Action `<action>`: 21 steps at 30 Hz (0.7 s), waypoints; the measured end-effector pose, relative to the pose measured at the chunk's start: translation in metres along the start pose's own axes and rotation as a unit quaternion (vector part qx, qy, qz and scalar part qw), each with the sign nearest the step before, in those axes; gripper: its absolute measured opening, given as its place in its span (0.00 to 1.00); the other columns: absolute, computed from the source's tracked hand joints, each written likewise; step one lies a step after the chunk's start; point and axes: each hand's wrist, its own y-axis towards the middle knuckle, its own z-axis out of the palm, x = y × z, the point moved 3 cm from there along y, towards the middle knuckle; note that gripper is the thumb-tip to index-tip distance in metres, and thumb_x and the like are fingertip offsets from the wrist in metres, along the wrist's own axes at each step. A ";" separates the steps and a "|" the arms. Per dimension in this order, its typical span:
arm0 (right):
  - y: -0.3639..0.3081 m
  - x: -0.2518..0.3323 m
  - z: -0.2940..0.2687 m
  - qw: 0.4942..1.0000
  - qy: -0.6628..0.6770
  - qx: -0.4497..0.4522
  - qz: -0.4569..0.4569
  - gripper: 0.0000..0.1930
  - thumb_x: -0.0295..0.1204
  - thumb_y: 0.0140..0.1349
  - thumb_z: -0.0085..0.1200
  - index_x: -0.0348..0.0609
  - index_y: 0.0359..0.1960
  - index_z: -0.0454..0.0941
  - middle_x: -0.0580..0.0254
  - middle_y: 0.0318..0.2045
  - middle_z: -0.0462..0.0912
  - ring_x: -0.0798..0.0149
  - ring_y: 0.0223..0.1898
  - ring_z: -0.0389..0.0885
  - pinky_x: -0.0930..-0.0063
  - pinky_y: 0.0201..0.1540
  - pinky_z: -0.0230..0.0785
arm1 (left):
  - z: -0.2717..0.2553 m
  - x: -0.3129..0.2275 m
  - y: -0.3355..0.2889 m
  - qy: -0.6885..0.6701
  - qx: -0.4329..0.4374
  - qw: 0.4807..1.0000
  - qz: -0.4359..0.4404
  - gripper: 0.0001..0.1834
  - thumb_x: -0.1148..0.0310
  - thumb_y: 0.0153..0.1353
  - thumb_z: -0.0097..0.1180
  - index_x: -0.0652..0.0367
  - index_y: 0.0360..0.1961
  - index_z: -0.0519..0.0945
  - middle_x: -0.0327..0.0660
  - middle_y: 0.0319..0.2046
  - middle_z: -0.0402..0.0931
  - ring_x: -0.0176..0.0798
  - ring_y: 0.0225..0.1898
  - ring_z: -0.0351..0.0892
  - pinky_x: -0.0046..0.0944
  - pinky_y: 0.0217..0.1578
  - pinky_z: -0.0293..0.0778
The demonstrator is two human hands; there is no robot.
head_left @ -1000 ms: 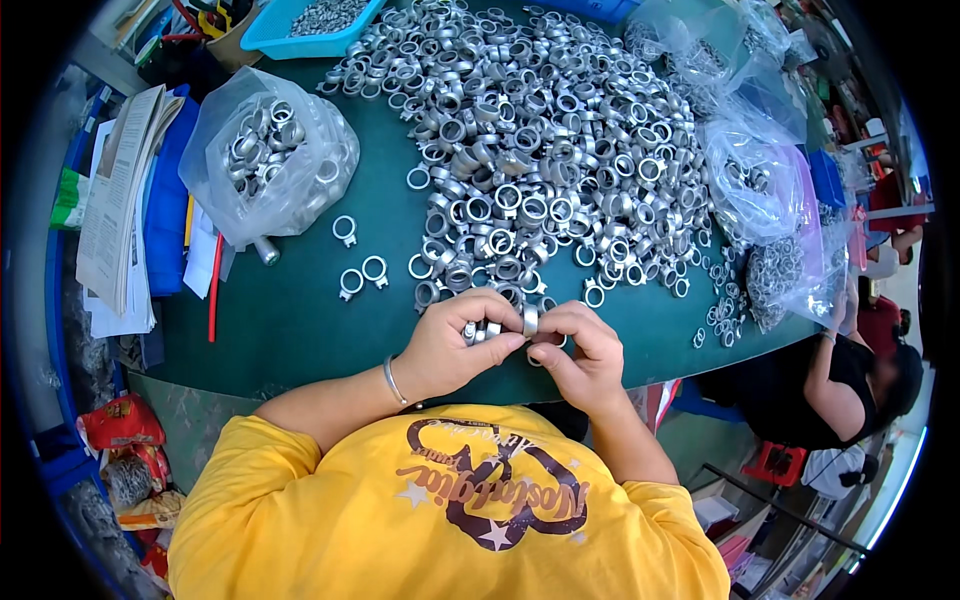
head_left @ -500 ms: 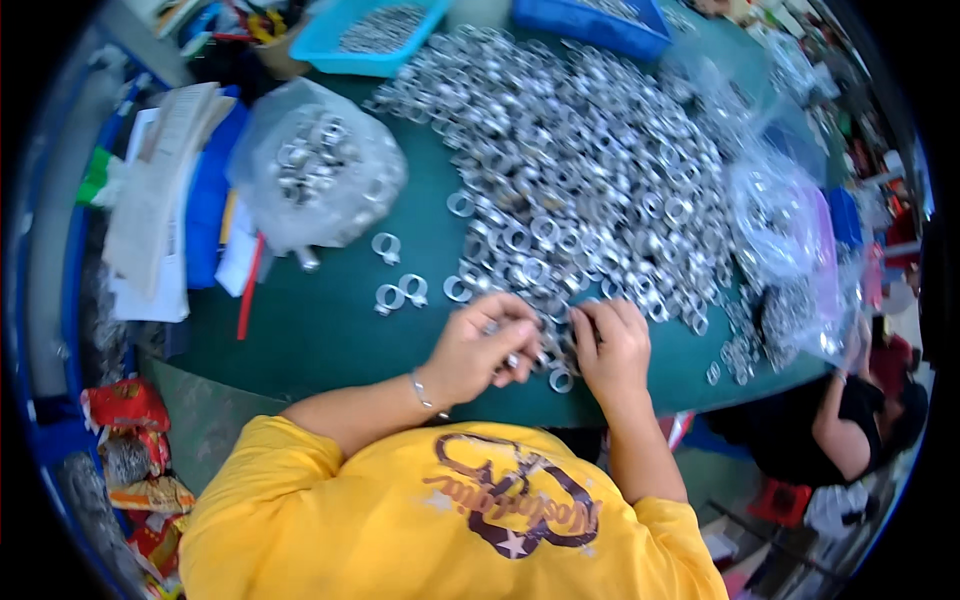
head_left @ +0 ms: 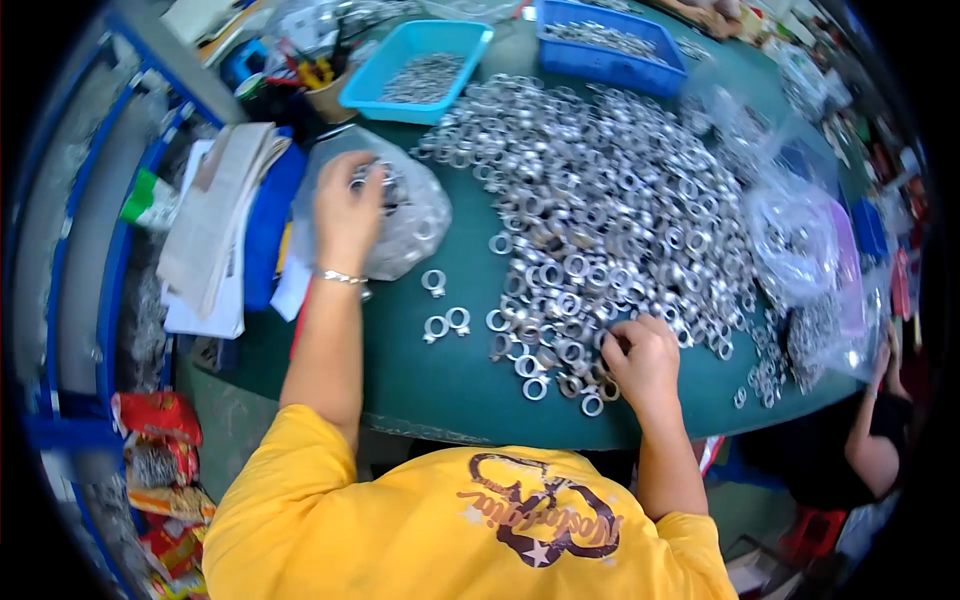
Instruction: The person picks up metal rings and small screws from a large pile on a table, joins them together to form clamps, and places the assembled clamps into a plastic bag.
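Small silver hose clamps (head_left: 610, 210) lie in a big heap on the green table. My left hand (head_left: 346, 218) reaches over a clear plastic bag (head_left: 415, 240) that has more clamps inside. Its fingers and thumb curl around a few clamps at the bag's mouth; how many is hidden. My right hand (head_left: 645, 365) is at the near edge of the heap, with thumb and fingers closed on a clamp that is mostly covered by the fingertips. Between bag and heap, a few loose clamps (head_left: 434, 282) rest on the table.
Behind the heap are a light-blue tray (head_left: 360, 100) and a dark-blue tray (head_left: 550, 50), both with small metal parts. Papers (head_left: 215, 215) and a blue folder stand left of the bag. Plastic bags (head_left: 795, 235) lie at the right, where another person's arm (head_left: 865, 420) shows.
My left hand has gone from the heap's near edge up and left to the plastic bag. My right hand stays by the heap. The view has shifted somewhat.
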 end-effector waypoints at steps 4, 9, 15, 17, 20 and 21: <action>-0.006 0.002 -0.010 0.980 0.188 -0.064 -0.023 0.04 0.22 0.46 0.58 0.40 0.25 0.77 0.59 0.17 0.74 0.59 0.20 0.73 0.70 0.24 0.66 | -0.012 -0.051 -0.025 -0.044 -0.081 0.994 0.059 0.06 0.77 0.53 0.56 0.64 0.34 0.77 0.42 0.37 0.75 0.36 0.37 0.73 0.32 0.39 0.69; -0.019 0.020 -0.023 0.968 0.208 -0.102 -0.102 0.07 0.18 0.46 0.58 0.38 0.28 0.77 0.60 0.18 0.75 0.61 0.18 0.73 0.73 0.22 0.65 | 0.044 -0.128 -0.107 -0.392 0.386 0.827 -0.116 0.04 0.75 0.51 0.61 0.61 0.29 0.80 0.34 0.27 0.75 0.23 0.28 0.73 0.24 0.28 0.70; -0.026 0.028 -0.022 0.949 0.239 -0.145 -0.143 0.09 0.16 0.46 0.57 0.35 0.32 0.77 0.56 0.21 0.77 0.61 0.20 0.76 0.74 0.23 0.66 | 0.065 -0.143 -0.146 -0.533 0.471 0.667 -0.224 0.06 0.76 0.51 0.61 0.66 0.30 0.79 0.35 0.30 0.74 0.24 0.30 0.75 0.22 0.31 0.72; -0.035 0.021 -0.013 0.919 0.377 -0.120 -0.007 0.09 0.16 0.52 0.53 0.33 0.36 0.75 0.55 0.28 0.80 0.66 0.27 0.80 0.79 0.31 0.71 | 0.061 -0.142 -0.146 -0.520 0.460 0.697 -0.179 0.08 0.81 0.50 0.61 0.68 0.32 0.78 0.38 0.33 0.73 0.28 0.34 0.74 0.24 0.34 0.72; -0.040 0.013 -0.004 0.833 0.545 -0.015 0.095 0.11 0.20 0.57 0.51 0.31 0.42 0.73 0.57 0.34 0.80 0.70 0.32 0.80 0.80 0.36 0.72 | 0.057 -0.147 -0.144 -0.471 0.454 0.748 -0.111 0.07 0.80 0.49 0.61 0.66 0.31 0.79 0.37 0.32 0.72 0.26 0.32 0.72 0.23 0.31 0.70; -0.043 0.011 -0.002 0.841 0.535 0.006 0.080 0.11 0.20 0.57 0.52 0.31 0.43 0.73 0.57 0.34 0.80 0.70 0.32 0.80 0.80 0.36 0.72 | 0.054 -0.151 -0.141 -0.434 0.436 0.786 -0.051 0.07 0.80 0.47 0.62 0.64 0.29 0.79 0.37 0.30 0.73 0.28 0.30 0.72 0.25 0.28 0.68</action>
